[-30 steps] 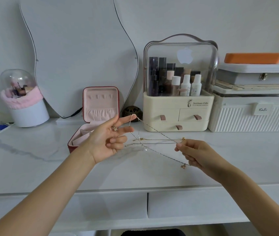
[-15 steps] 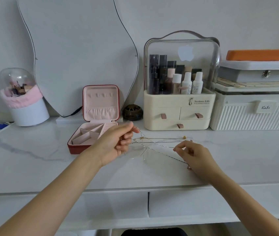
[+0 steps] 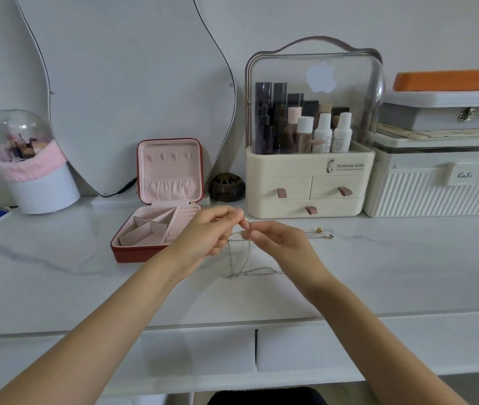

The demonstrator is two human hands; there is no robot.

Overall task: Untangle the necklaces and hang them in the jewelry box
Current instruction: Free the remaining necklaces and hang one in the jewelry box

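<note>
Head cam: both hands are pinching the necklaces (image 3: 237, 258) up top, left hand (image 3: 206, 238) and right hand (image 3: 282, 244) fingertips nearly touching. The thin chains droop between them in loops onto the marble-look surface (image 3: 57, 282), with two little gold ends trailing just past the right hand. Left of the left hand sits the jewelry box (image 3: 156, 223), red outside, pink soft lining, lid open, compartments bare. Behind the right hand there's a cream organizer (image 3: 308, 182) with bottles under a clear dome.

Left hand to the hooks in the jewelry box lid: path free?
Probably yes. The jewelry box stands open just beside the left hand, nothing between them, though that hand pinches the necklaces.
</note>
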